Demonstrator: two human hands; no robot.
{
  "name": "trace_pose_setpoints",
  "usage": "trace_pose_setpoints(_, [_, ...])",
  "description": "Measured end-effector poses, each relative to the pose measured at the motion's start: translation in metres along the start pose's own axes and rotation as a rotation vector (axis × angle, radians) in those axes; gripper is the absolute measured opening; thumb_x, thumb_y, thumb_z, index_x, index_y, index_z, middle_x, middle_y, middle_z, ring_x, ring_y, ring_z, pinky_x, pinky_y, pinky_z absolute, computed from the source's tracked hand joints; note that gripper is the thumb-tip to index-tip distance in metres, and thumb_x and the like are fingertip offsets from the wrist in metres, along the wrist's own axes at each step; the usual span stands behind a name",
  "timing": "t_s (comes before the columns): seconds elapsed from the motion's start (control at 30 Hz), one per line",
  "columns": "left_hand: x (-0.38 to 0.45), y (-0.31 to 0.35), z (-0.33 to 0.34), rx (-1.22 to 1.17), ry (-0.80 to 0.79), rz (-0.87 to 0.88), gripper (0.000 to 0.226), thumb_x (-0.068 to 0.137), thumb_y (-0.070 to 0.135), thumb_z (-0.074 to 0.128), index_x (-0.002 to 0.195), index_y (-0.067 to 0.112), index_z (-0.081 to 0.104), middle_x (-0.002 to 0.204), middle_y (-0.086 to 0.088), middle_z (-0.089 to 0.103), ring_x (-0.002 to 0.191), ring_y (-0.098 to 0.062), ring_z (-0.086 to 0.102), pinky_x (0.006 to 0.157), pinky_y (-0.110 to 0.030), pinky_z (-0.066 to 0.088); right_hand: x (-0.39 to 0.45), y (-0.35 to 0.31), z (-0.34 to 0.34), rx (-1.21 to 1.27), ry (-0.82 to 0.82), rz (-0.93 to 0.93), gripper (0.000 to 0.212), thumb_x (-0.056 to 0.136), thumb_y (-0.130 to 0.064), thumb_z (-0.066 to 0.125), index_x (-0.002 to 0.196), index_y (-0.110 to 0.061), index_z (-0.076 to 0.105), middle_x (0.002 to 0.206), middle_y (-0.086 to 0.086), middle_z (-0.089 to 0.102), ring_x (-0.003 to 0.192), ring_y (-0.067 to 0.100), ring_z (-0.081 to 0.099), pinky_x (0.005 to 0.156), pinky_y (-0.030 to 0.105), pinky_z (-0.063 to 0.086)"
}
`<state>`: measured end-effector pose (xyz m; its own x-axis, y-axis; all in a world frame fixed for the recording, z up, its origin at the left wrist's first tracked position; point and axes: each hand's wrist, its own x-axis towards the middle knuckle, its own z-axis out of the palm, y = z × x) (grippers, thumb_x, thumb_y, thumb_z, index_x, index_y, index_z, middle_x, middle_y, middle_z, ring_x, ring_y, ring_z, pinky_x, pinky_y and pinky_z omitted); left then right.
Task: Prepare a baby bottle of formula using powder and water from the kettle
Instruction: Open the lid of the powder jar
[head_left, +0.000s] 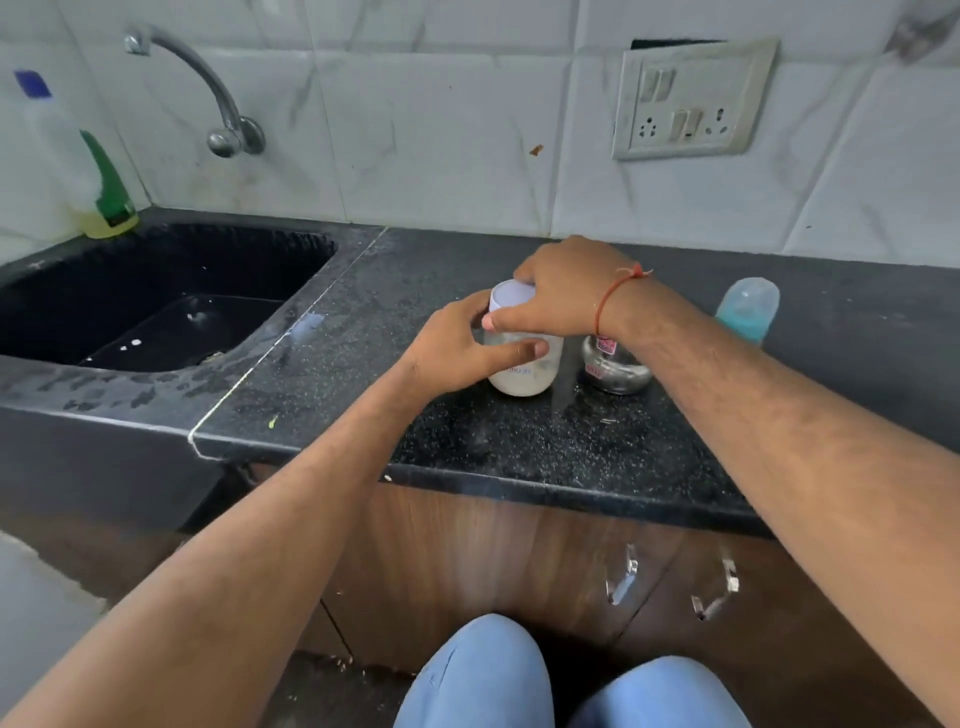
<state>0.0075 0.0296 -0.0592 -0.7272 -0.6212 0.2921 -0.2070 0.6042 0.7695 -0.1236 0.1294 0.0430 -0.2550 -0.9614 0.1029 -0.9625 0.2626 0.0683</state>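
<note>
Baby bottle stands upright on the black desk, right of the sink, with milky white liquid in the bottom. My left hand is wrapped round the bottle body, fingers curled on it. My right hand is clamped over the white cap at the bottle top, thumb and fingers round its rim. Just beside the bottle on the right, a small glass jar with a red label, partly hidden under my right wrist. Blue-tinted bottle cover further right, apart. Tap on the wall above the sink.
</note>
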Motion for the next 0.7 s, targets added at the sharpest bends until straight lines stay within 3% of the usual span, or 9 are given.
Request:
trace_pose_setpoints(0.1, [-0.012, 0.014, 0.002, -0.018, 0.034, -0.019, 0.06, 0.072, 0.065, 0.082, 0.124, 0.036, 0.071, 0.117, 0.017, 0.079, 0.112, 0.001, 0.071, 0.101, -0.034, 0.057, -0.022, -0.006, 0.004, -0.048, 0.05, 0.023, 0.073, 0.083, -0.086, 0.04, 0.116, -0.028, 0.07, 0.115, 0.001, 0.074, 0.105, 0.027, 0.063, 0.091, 0.045, 0.053])
trace_pose_setpoints(0.2, [-0.017, 0.021, 0.004, -0.073, 0.011, -0.041, 0.074, 0.075, 0.062, 0.081, 0.141, 0.033, 0.066, 0.132, 0.015, 0.075, 0.124, -0.006, 0.069, 0.113, -0.047, 0.054, -0.043, 0.0, 0.004, 0.031, 0.073, 0.031, 0.082, 0.092, -0.078, 0.043, 0.157, -0.027, 0.045, 0.153, -0.002, 0.056, 0.143, 0.028, 0.043, 0.109, 0.052, 0.042])
trace_pose_setpoints(0.27, [-0.017, 0.022, 0.006, -0.109, 0.007, -0.061, 0.096, 0.072, 0.069, 0.084, 0.156, 0.031, 0.054, 0.146, 0.014, 0.068, 0.134, -0.006, 0.064, 0.121, -0.048, 0.048, -0.054, 0.014, 0.002, 0.087, 0.129, 0.031, 0.08, 0.094, -0.073, 0.047, 0.156, -0.024, 0.043, 0.154, 0.0, 0.055, 0.145, 0.027, 0.042, 0.11, 0.051, 0.044])
trace_pose_setpoints(0.33, [-0.021, 0.028, 0.009, -0.128, 0.026, -0.101, 0.122, 0.071, 0.068, 0.087, 0.171, 0.025, 0.031, 0.165, 0.011, 0.051, 0.146, -0.007, 0.052, 0.128, -0.04, 0.038, -0.062, 0.033, 0.002, 0.078, 0.178, 0.044, 0.07, 0.096, -0.067, 0.051, 0.147, -0.02, 0.051, 0.145, 0.003, 0.062, 0.137, 0.028, 0.048, 0.105, 0.046, 0.048])
trace_pose_setpoints(0.4, [-0.027, 0.032, 0.013, -0.13, 0.089, -0.106, 0.124, 0.08, 0.055, 0.091, 0.175, 0.024, 0.017, 0.175, 0.009, 0.035, 0.157, -0.011, 0.039, 0.129, -0.035, 0.032, -0.067, 0.051, -0.001, 0.062, 0.152, 0.086, 0.061, 0.097, -0.057, 0.055, 0.143, -0.017, 0.054, 0.144, 0.006, 0.062, 0.135, 0.031, 0.049, 0.104, 0.044, 0.049])
trace_pose_setpoints(0.53, [-0.034, 0.027, 0.025, -0.076, 0.21, -0.078, 0.117, 0.085, 0.038, 0.093, 0.174, 0.026, 0.018, 0.177, 0.008, 0.031, 0.159, -0.012, 0.035, 0.121, -0.025, 0.03, -0.072, 0.077, -0.002, 0.089, 0.067, 0.152, 0.064, 0.096, -0.05, 0.06, 0.147, -0.013, 0.054, 0.152, 0.01, 0.057, 0.141, 0.034, 0.049, 0.112, 0.046, 0.045])
trace_pose_setpoints(0.7, [-0.039, 0.012, 0.032, -0.116, 0.196, -0.145, 0.121, 0.081, 0.051, 0.094, 0.174, 0.024, 0.022, 0.168, 0.007, 0.048, 0.146, -0.013, 0.055, 0.123, -0.039, 0.045, -0.067, 0.075, 0.005, 0.229, 0.119, 0.127, 0.071, 0.096, -0.058, 0.061, 0.156, -0.022, 0.049, 0.161, 0.004, 0.05, 0.15, 0.028, 0.04, 0.12, 0.041, 0.035])
